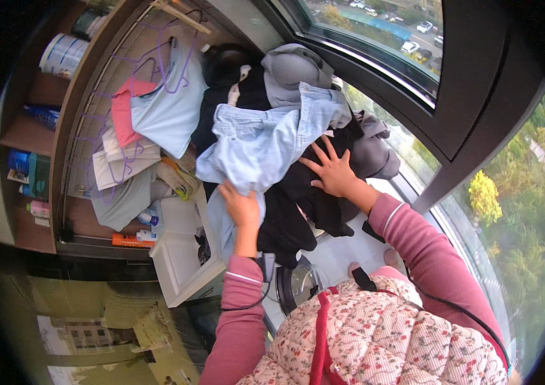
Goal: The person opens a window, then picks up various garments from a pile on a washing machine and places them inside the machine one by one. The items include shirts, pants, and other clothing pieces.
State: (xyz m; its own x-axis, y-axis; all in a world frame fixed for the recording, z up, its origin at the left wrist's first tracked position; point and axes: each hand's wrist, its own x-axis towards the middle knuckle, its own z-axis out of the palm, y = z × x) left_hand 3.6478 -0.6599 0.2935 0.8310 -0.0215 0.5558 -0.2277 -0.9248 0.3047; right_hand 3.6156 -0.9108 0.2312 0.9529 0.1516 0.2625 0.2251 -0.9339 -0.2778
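Observation:
Light blue denim jeans (258, 134) lie across the top of a heap of clothes before me. My left hand (241, 207) grips a hanging part of the jeans, its fingers curled into the cloth. With fingers spread, my right hand (332, 168) rests flat on a black garment (296, 197) just beside the jeans' edge. Behind them sits a grey padded garment (296, 70). Another grey piece (376, 154) bulges out to the right of my right hand. What supports the heap is mostly hidden by the cloth.
Purple hangers (162, 57) and a pale blue garment (171, 101) hang at the left, beside a brown shelf unit (68, 120) with containers. An open white lid (178, 269) stands near my left forearm. A round washer door (296, 286) is below. Windows (373, 43) border the right.

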